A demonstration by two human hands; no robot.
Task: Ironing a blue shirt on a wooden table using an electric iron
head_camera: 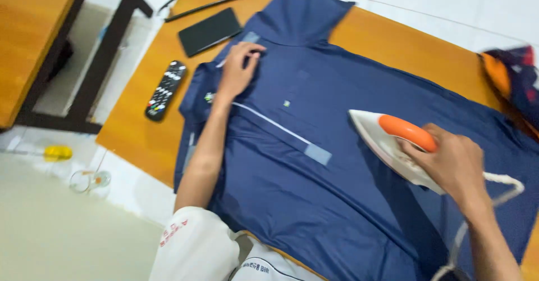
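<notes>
The right hand [457,163] is wrapped tight around the orange handle of a white iron [393,146], whose pointed nose aims toward ten o'clock and whose soleplate sits on a navy blue shirt [314,202]. A white cord [505,181] loops out from the back of the iron at about three o'clock of the hand. The left hand [238,67] lies at about ten o'clock from the iron, fingers bent and pressed down on the cloth just below the collar [297,14], holding the fabric flat. A thin white trim line [269,122] with a small grey patch at its end runs across the shirt between the two hands.

The shirt is spread over a wooden counter [140,118], collar toward twelve o'clock. Off the shirt, at nine o'clock of the left hand, lies a black remote control [165,90]; at eleven o'clock lies a dark phone [209,31], with a black cable [224,0] beyond it. At the three o'clock edge of the view a bundle of orange and dark cloth [514,79] rests on the counter.

Beside the counter at eight o'clock, on a pale floor [56,236], stand a clear glass [90,180] and a yellow object [58,153], too blurred to identify. A dark-framed wooden table [33,34] fills the ten o'clock corner.
</notes>
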